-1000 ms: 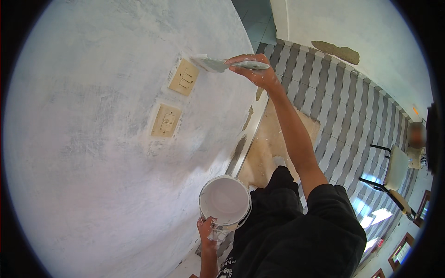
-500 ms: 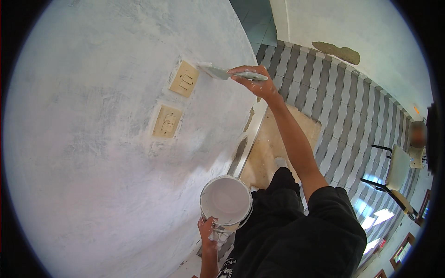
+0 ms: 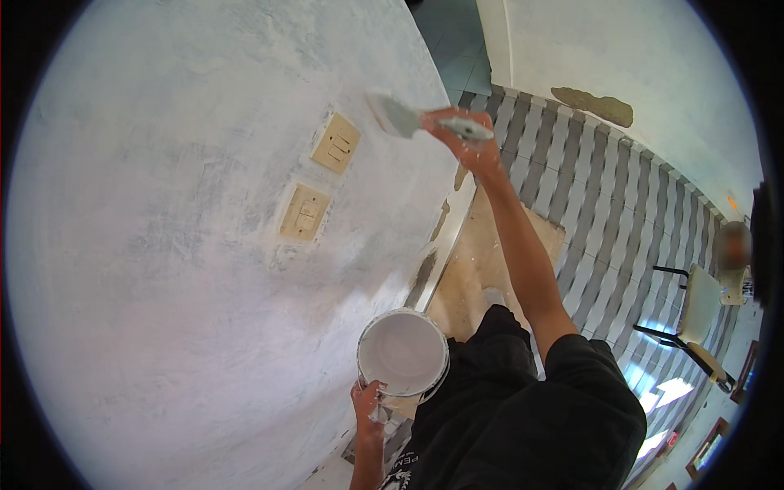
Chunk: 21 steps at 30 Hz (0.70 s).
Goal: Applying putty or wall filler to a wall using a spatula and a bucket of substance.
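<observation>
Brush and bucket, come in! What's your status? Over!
Left hand gripping bucket at rim. Right hand holding brush, slightly blurred. Upper switch plate close beside brush.

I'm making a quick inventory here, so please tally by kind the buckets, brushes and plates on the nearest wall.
White round bucket, in the left hand: 1
Pale flat paintbrush, in the right hand: 1
Cream rectangular wall plates: 2
Total: 4
</observation>
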Tool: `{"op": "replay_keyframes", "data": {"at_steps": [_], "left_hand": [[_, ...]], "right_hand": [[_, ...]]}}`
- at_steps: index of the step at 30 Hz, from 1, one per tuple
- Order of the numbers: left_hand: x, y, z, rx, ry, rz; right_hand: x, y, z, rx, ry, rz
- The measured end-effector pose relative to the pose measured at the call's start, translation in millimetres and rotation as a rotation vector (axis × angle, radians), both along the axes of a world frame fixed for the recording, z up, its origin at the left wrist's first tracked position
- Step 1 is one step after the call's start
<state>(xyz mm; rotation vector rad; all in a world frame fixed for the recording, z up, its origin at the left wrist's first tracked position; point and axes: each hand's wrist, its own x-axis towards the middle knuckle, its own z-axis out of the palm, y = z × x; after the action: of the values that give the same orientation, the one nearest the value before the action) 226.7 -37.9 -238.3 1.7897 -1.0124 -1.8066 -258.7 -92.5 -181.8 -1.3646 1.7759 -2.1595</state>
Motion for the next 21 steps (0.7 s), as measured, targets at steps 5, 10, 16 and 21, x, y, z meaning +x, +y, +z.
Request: {"op": "replay_keyframes", "data": {"at_steps": [5, 10, 16, 21], "left_hand": [[-7.1, 3.8, 8.2, 0.011, 0.065, 0.048], [9.5, 3.3, -6.9, 0.04, -0.001, 0.036], [10.7, 2.4, -5.4, 0.02, -0.009, 0.042], [19.3, 4.5, -14.8, -0.026, 0.05, 0.043]], "right_hand": [[-5.4, -36.8, 46.7, -0.167, 0.138, 0.028], [-13.4, -34.9, 21.8, -0.063, 0.145, 0.119], [-10.7, -27.7, 4.2, -0.046, 0.169, 0.138], [-7.0, -24.8, -13.4, -0.011, 0.112, 0.136]]}}
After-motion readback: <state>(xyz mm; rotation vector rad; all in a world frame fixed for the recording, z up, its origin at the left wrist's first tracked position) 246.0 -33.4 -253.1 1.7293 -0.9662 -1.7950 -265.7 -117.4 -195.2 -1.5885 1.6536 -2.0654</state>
